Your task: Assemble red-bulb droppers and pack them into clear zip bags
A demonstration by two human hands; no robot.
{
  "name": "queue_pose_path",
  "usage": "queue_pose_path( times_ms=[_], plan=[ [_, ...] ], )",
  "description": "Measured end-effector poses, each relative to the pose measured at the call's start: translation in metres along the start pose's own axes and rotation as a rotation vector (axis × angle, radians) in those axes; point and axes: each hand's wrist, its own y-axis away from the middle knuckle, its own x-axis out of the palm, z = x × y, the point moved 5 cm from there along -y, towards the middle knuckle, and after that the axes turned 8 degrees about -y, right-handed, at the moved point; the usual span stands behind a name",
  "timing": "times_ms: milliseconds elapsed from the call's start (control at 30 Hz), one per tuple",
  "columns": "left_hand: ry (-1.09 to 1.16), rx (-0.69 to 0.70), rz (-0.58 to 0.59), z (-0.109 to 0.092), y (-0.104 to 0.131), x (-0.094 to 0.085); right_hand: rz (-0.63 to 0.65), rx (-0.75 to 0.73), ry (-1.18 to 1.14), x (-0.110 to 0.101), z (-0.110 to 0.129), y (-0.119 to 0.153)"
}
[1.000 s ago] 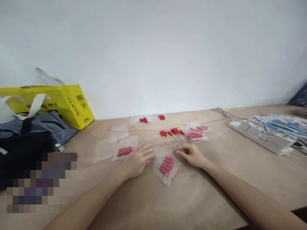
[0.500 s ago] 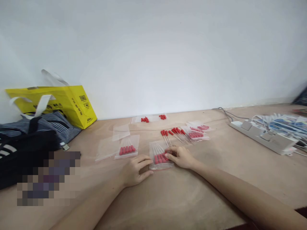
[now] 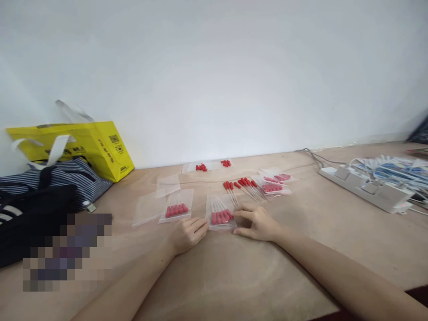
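A clear zip bag [image 3: 220, 226] with several red-capped droppers, caps toward me, lies flat on the table between my hands. My left hand [image 3: 190, 234] rests at its left lower edge, fingers curled together; what they pinch, if anything, is hidden. At the bag's right edge is my right hand [image 3: 257, 223], its fingers and thumb spread beside the rightmost red cap. Another filled bag [image 3: 176, 210] lies to the left, beside flat bags without droppers [image 3: 147, 208]. Loose droppers [image 3: 247, 183] lie behind my right hand, next to more filled bags [image 3: 274, 187].
Small red caps [image 3: 201, 167] lie on plastic near the wall. A yellow bag [image 3: 117, 151], a striped bag [image 3: 90, 178] and a black bag [image 3: 40, 205] stand at the left. A white power strip [image 3: 364, 189] with plugs and cables lies at the right.
The middle bag has shifted slightly left and its droppers lie differently. My right hand has moved right and down, off the caps, with fingers spread. My left fingers have drawn together.
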Motion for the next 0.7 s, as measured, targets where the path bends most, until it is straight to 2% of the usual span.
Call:
queue_pose_path(
  times_ms=[167, 333, 500, 700],
  plan=[
    [0.063, -0.079, -0.023, 0.003, 0.004, 0.001, -0.113, -0.352, 0.433, 0.007, 0.017, 0.0],
    [0.04, -0.086, -0.045, 0.002, 0.002, -0.003, -0.119, -0.499, 0.569, 0.012, 0.025, -0.002],
    [-0.059, -0.038, -0.107, -0.003, -0.003, -0.012, -0.116, -0.532, 0.563, 0.012, 0.026, -0.004],
    [-0.102, -0.027, -0.231, -0.01, -0.017, -0.019, -0.193, -0.45, 0.54, 0.013, 0.024, -0.009]
  ],
)
